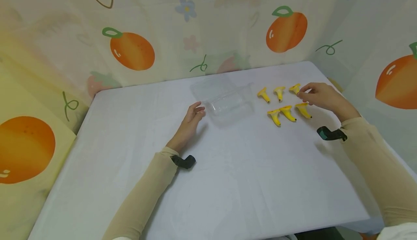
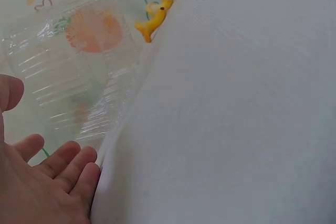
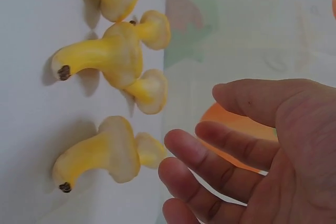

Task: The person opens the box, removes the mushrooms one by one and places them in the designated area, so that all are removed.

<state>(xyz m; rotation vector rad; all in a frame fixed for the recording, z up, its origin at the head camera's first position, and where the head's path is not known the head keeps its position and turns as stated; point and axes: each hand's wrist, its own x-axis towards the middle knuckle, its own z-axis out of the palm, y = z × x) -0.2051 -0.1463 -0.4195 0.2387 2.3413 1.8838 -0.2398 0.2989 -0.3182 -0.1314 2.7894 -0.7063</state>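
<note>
Several yellow banana-shaped pieces, each with a flared pale end and a dark tip, stand in two rows at the right of the table; one front piece [image 3: 86, 156] shows large in the right wrist view. My right hand [image 1: 320, 96] is beside the back-right piece [image 1: 294, 88], its fingers loosely bent with nothing between them. Whether a fingertip touches that piece I cannot tell. A clear plastic box [image 1: 228, 101] with its lid [image 1: 211, 86] folded back lies left of the pieces. My left hand [image 1: 190, 120] is at the box's left end, fingers extended; contact is unclear.
The white-covered table [image 1: 228, 189] reaches back to a fabric backdrop [image 1: 224, 26] printed with fruit and flowers. Each sleeve cuff carries a dark wrist camera, the left one [image 1: 184, 161] and the right one [image 1: 330, 134].
</note>
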